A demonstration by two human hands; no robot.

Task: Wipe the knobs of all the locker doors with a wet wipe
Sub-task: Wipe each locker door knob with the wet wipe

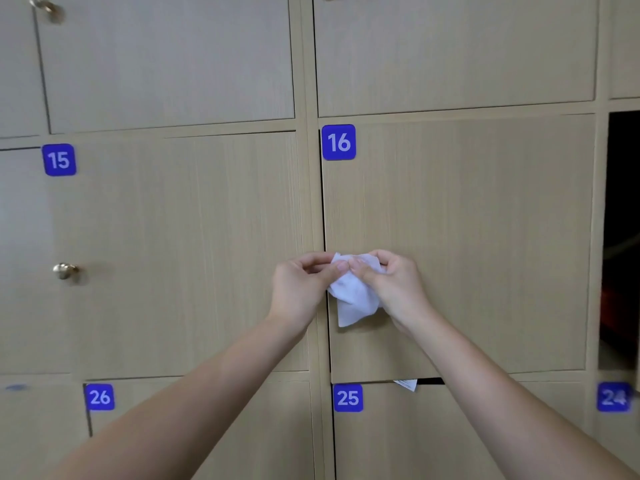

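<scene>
White wet wipe (351, 299) — between both hands' fingers (360, 270)

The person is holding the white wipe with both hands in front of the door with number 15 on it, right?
Not quite. Both hands, the left hand and the right hand, do pinch the white wipe, but the head view shows them in front of door 16. Door 15 is the one to its left, with the round knob.

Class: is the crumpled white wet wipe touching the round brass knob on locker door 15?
Apart. The head view shows the white wet wipe far right of the brass knob, bare door between.
</scene>
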